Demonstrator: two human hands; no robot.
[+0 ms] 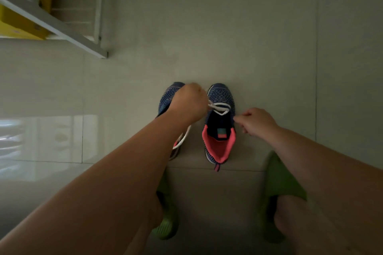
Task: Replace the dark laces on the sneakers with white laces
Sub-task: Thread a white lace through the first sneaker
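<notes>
Nearest the camera, two feet in green slippers (284,182) stand on the tiled floor (228,27), one on each side, with the right sneaker (220,124) just beyond and between them. This sneaker is dark blue with a pink lining and points away from the person; its heel lies on a tile joint. A white lace (220,108) crosses its lowest eyelets near the toe. The right hand (256,120) is just right of that sneaker, fingers curled, its fingertips pinching something at the shoe's edge, though the lace end there is too small to make out. The left hand (189,102) is just left of the sneaker's toe, closed in a fist around the other end of the white lace. Under the left forearm lies the left sneaker (169,97), mostly hidden, with a white lace strand (183,137) trailing beside it. Far beyond, to the upper left of the sneakers, stands a white and yellow frame (51,20).
</notes>
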